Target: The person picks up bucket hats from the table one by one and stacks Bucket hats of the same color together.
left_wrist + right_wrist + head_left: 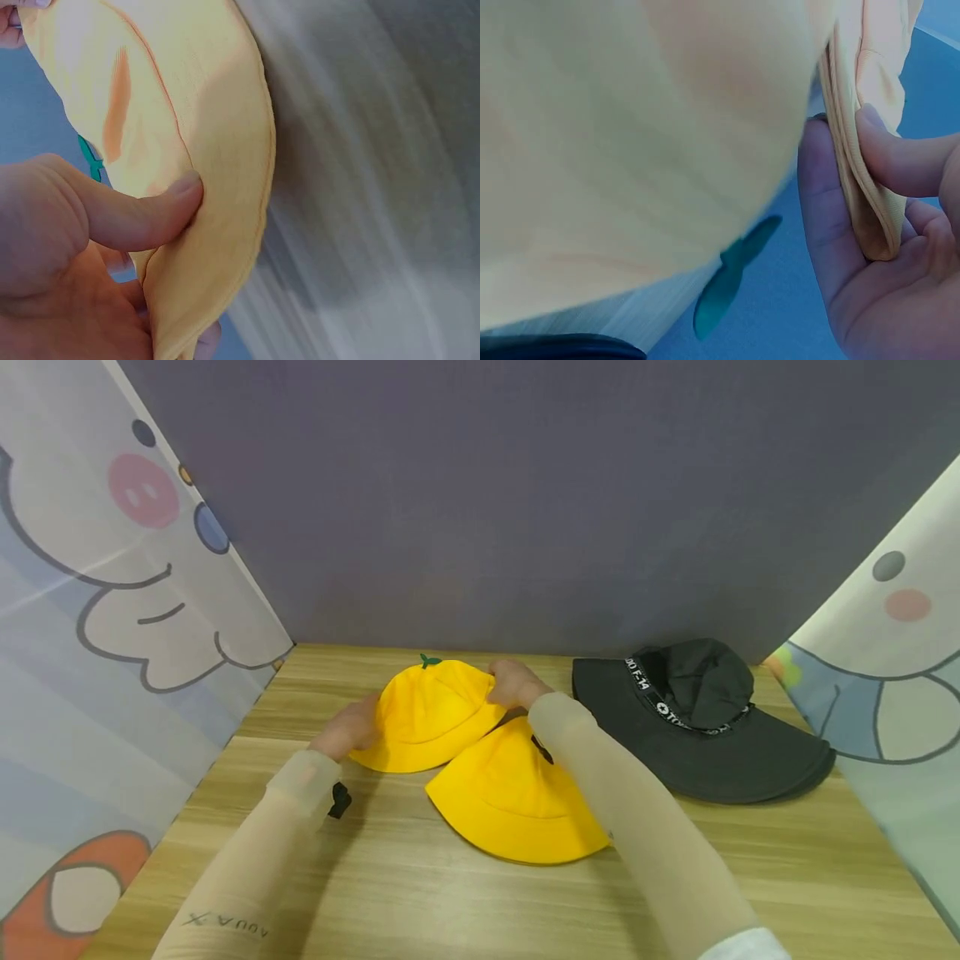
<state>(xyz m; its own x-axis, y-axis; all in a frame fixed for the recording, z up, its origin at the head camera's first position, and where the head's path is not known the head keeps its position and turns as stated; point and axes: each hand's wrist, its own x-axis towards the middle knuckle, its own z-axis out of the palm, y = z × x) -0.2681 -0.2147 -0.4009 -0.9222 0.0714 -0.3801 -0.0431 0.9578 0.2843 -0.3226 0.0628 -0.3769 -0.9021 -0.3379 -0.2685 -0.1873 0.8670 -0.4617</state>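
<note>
Both hands hold a yellow bucket hat (431, 714) with a small green sprout on top, at the back left of the table in the head view. My left hand (351, 727) grips its left side. In the left wrist view the thumb presses on the brim (225, 150) with the fingers behind it. At the other side, my right hand (516, 683) pinches the folded brim edge (866, 187) between thumb and fingers. A second yellow bucket hat (517, 802) lies in front, partly hidden by the right forearm; its green sprout (731, 277) shows in the right wrist view.
A black wide-brimmed hat (697, 718) with a lettered band lies on the right of the wooden table (405, 893). A dark grey panel (525, 510) stands behind the table, with cartoon-printed sheets (67, 635) at both sides.
</note>
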